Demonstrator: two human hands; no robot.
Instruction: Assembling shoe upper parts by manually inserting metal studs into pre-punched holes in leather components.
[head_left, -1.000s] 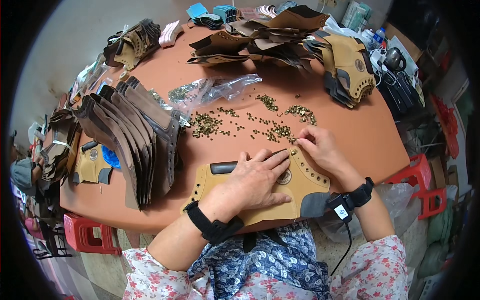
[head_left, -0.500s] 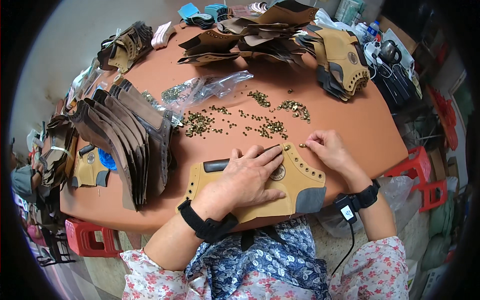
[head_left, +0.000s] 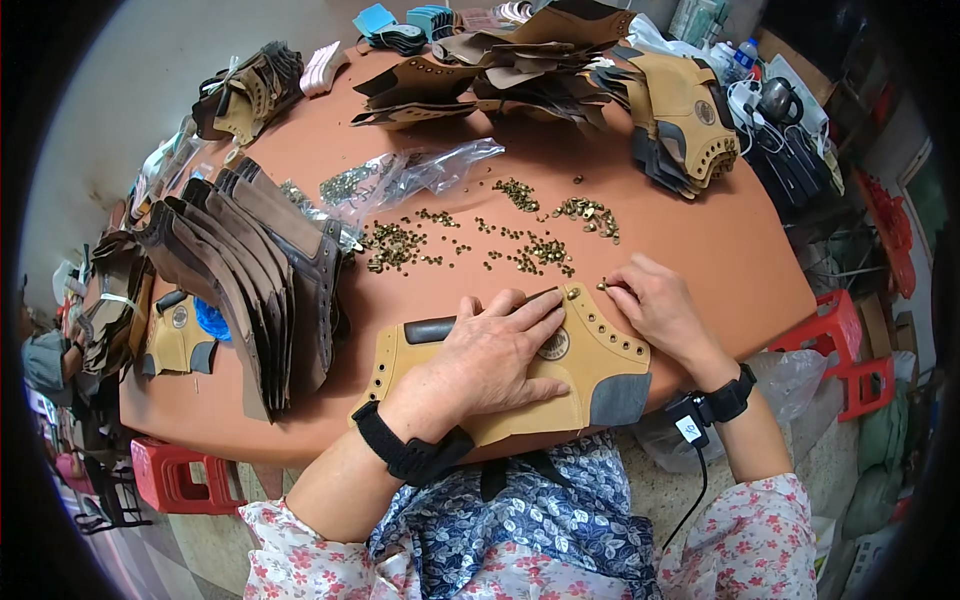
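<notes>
A tan leather boot upper [head_left: 545,415] lies near the table's front edge, with a dark strip along its top and a grey patch at the right. My left hand [head_left: 490,365] rests flat across it, fingers stretched out. Eyelet holes run down the upper's right edge, and a brass stud [head_left: 573,293] sits at the top of that row. Just right of it, my right hand [head_left: 657,308] pinches another small brass stud [head_left: 602,285] between thumb and finger, apart from the leather. Beyond the hands, small brass pieces [head_left: 540,255] lie scattered in loose heaps.
Brown boot uppers [head_left: 255,270] stand stacked at the left. More uppers are piled at the back [head_left: 520,60] and back right [head_left: 685,120]. A clear plastic bag [head_left: 430,175] lies behind the brass pieces. Red stools [head_left: 180,475] stand below the table's edge.
My right hand has tilted and shifted slightly up and left, carrying the pinched stud with it. The left hand and the boot upper have hardly moved.
</notes>
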